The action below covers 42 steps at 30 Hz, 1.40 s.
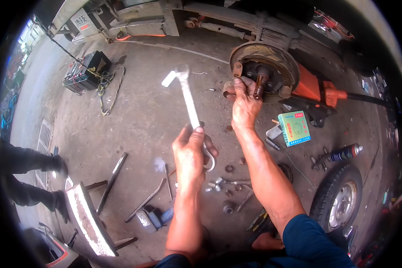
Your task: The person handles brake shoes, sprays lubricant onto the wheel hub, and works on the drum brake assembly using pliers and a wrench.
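Stained floor (140, 116) | rope (103, 81) against black box (81, 73) | wheel (341, 203) | left fingers (196, 134): wrench (190, 102)

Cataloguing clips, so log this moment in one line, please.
left hand: holding long silver metal wrench; right hand: at rusty round metal brake assembly; nearby: black-tyred silver wheel

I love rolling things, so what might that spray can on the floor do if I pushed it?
The spray can would probably roll, since it is round and lies on its side. The wheel close beside it might stop it on that side. It would likely feel stiff, because its straight body looks like metal.
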Available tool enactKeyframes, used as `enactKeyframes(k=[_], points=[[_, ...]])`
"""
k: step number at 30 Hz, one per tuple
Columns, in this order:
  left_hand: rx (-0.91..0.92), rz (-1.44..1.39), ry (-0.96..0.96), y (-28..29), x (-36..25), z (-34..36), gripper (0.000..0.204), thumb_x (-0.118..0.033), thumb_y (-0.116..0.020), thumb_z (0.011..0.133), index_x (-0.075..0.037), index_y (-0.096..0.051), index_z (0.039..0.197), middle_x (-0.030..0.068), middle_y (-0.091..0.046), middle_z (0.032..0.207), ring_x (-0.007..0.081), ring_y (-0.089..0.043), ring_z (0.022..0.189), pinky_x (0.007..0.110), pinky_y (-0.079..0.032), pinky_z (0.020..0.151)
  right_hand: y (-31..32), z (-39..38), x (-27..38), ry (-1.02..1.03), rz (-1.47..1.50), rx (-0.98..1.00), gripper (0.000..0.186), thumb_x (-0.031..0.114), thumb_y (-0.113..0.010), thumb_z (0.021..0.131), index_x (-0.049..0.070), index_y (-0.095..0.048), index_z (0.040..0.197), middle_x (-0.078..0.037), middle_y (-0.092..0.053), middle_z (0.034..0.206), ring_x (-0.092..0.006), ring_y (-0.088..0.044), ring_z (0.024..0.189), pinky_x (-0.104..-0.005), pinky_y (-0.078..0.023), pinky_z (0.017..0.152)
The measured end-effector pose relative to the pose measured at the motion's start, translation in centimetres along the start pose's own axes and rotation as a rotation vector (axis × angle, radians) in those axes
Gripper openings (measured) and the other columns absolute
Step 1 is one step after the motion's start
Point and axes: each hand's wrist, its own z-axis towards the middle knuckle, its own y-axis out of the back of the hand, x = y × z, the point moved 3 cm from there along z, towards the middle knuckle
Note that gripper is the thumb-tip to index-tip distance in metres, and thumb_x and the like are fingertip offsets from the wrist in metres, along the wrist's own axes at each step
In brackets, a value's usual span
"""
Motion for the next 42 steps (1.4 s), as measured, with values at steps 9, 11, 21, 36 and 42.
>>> enactKeyframes(k=[9, 11, 21, 36, 42], points=[[-0.012, -0.017, 0.033, -1.0, 0.9, -0.5, 0.016, -0.013, -0.051, 0.093, 0.002, -0.055, 0.092, 0.0051, -0.055, 0.063, 0.0133, -0.055, 0.046, 0.024, -0.034, 0.034, -0.3, -0.4, 0.1, -0.008, 0.114, -0.032, 0.011, 0.011, -0.058, 0.091, 0.002, -0.059, 0.097, -0.007, -0.062, 0.081, -0.0125, -0.059, 0.067, -0.0242, -0.046, 0.056], [0.16, 0.094, 0.055, -1.9, 0.6, -1.0, 0.018, -0.013, -0.051, 0.093, 0.004, -0.056, 0.095, 0.0052, -0.055, 0.062, 0.0134, -0.054, 0.046, 0.025, -0.037, 0.038, 0.5, 0.4, -0.8, 0.048, 0.08, -0.006, 0.012, 0.011, -0.057, 0.092, 0.002, -0.058, 0.099, -0.007, -0.062, 0.082, -0.0132, -0.059, 0.066, -0.0248, -0.047, 0.057], [0.261, 0.173, 0.112, -1.0, 1.4, -1.1, 0.023, -0.012, -0.053, 0.091, 0.008, -0.057, 0.103, 0.0054, -0.054, 0.061, 0.0143, -0.053, 0.049, 0.028, -0.041, 0.046, 2.8, -4.5, -0.2, -0.215, 0.124, -0.02, 0.016, 0.014, -0.058, 0.091, 0.004, -0.058, 0.105, -0.006, -0.063, 0.087, -0.0119, -0.061, 0.074, -0.0257, -0.048, 0.062], [-0.022, 0.625, 0.08, 10.8, 7.7, 6.2, 0.027, -0.012, -0.061, 0.083, 0.009, -0.059, 0.1, 0.008, -0.056, 0.06, 0.0145, -0.054, 0.048, 0.03, -0.042, 0.043, -0.3, 1.1, 10.2, 0.778, -1.306, 0.201, 0.018, 0.015, -0.066, 0.077, 0.004, -0.068, 0.09, -0.011, -0.063, 0.085, -0.0314, -0.061, 0.081, -0.0412, -0.05, 0.069], [-0.063, 0.645, 0.079, 11.8, 9.4, 6.9, 0.02, -0.008, -0.062, 0.081, 0.009, -0.06, 0.091, 0.0068, -0.055, 0.061, 0.0151, -0.053, 0.047, 0.029, -0.042, 0.041, -0.6, 2.0, 10.2, 0.694, -1.288, 0.218, 0.013, 0.017, -0.065, 0.076, 0.008, -0.069, 0.084, -0.014, -0.064, 0.08, -0.0351, -0.063, 0.074, -0.0432, -0.051, 0.066]])
